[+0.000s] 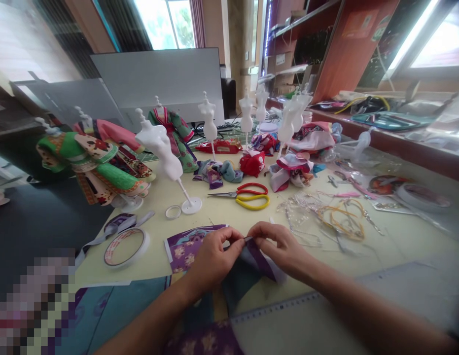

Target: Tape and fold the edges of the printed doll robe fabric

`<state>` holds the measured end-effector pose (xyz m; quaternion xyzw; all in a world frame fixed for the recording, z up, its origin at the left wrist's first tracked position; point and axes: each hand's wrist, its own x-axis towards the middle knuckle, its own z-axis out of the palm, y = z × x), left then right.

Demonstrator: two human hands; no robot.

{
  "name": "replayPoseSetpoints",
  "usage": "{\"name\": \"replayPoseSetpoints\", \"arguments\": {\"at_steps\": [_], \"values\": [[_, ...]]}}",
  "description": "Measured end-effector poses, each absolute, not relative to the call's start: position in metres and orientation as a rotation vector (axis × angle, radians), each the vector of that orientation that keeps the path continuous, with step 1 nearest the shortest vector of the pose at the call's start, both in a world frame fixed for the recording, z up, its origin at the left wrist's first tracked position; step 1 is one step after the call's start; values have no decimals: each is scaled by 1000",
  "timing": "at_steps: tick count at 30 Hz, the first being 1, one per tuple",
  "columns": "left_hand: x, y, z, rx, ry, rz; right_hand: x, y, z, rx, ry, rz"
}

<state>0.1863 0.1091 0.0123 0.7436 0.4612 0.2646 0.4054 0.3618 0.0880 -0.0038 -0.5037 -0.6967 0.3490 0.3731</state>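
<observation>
Purple floral cloth (205,340) lies nearest the camera as the left hand (214,259) and right hand (281,244) come together, pinching the top edge of a folded cloth piece (247,268) over the desk (222,217). It looks light and limp, easiest held by that edge. No writing is readable.

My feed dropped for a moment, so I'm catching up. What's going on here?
A person is pinching the edge of a folded purple and teal fabric piece between their left hand and right hand, above a pale yellow table. A flower-printed purple fabric piece lies beside the left hand. Farther ahead lie red- and yellow-handled scissors, and white dress forms stand beyond.
</observation>
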Motion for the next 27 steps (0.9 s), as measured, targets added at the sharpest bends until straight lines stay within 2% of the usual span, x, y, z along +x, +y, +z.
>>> {"name": "replayPoseSetpoints", "arguments": {"at_steps": [6,16,22,27], "values": [[186,110,14,1665,1159,720,358,91,-4,-1245,-1600,1014],[186,110,9,1692,1158,761,356,90,-8,-1145,-1446,1102],[187,104,5,2257,1176,1255,356,91,-10,-1152,-1422,1053],[191,100,6,2488,1103,1269,355,88,-5,-1162,-1505,942]]}}
